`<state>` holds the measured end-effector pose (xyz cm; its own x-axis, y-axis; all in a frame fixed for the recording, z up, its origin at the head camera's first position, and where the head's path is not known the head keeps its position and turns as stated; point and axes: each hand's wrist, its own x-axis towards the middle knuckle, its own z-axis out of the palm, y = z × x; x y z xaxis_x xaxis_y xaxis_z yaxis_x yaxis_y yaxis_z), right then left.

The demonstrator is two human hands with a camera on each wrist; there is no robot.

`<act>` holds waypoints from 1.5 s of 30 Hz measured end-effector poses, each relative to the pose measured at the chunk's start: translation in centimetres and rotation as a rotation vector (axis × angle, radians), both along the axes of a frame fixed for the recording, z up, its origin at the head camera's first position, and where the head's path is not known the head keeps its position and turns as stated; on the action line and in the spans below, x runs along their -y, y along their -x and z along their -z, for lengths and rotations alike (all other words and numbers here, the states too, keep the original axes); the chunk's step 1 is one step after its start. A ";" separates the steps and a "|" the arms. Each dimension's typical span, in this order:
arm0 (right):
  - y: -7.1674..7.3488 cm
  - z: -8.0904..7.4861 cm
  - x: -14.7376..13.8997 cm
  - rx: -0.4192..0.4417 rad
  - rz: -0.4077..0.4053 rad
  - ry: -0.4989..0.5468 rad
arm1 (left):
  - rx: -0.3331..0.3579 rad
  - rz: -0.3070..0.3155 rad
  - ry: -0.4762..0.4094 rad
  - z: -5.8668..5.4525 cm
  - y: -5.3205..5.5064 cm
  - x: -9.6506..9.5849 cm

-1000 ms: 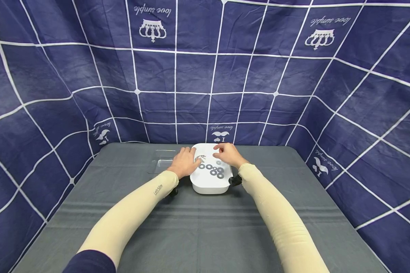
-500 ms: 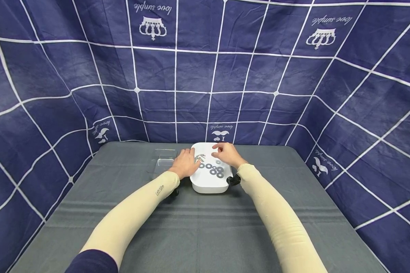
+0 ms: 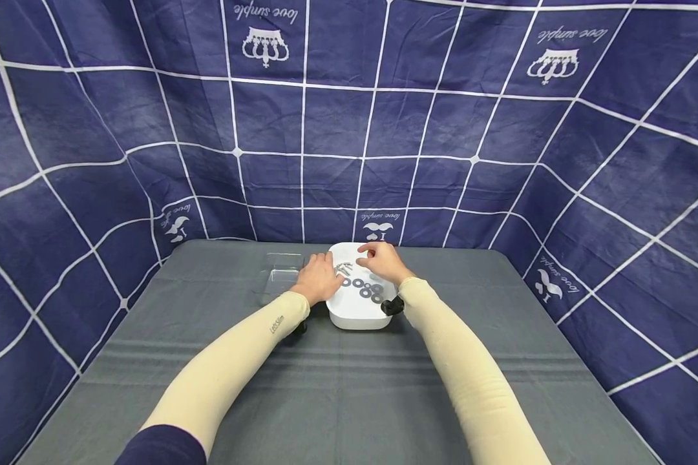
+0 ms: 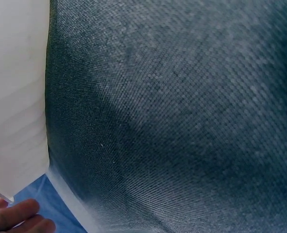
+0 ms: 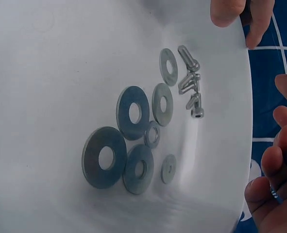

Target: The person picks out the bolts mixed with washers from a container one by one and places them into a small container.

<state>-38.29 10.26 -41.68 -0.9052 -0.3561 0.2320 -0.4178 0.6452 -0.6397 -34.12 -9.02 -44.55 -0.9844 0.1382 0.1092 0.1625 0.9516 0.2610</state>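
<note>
A white tray [image 3: 360, 320] with rounded corners sits on the grey cloth. My left hand [image 3: 318, 279] grips its left rim, thumb over the inside and fingers outside. Above the tray's right half hovers my right hand [image 3: 385, 263], thumb and forefinger apart, nothing visible between them. In the right wrist view, its fingers [image 5: 284, 141] are loosely bent. Several flat metal washers [image 5: 104, 158] of differing sizes lie in the tray. Small socket-head screws [image 5: 196, 112] are heaped beside them, near the left hand's thumb [image 5: 227, 10].
A clear plastic box [image 3: 281, 279] with compartments stands left of the tray, partly behind my left hand. Grey cloth [image 3: 337, 387] covers the table. A blue curtain with white lines [image 3: 384, 116] hangs behind and at both sides.
My right hand and wrist have shifted slightly left over the tray, thumb and forefinger still apart. The left hand keeps its hold on the rim. The head view has shifted slightly.
</note>
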 end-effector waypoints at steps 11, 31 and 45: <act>0.7 1.4 1.3 0.049 0.042 0.021 | -0.007 -0.020 0.001 0.3 -0.1 0.0; 1.4 3.0 3.1 0.079 0.070 0.045 | -0.019 -0.027 0.017 0.0 -0.4 0.2; 1.5 3.9 3.5 0.149 0.128 0.055 | -0.026 -0.032 0.037 -0.1 -0.4 0.1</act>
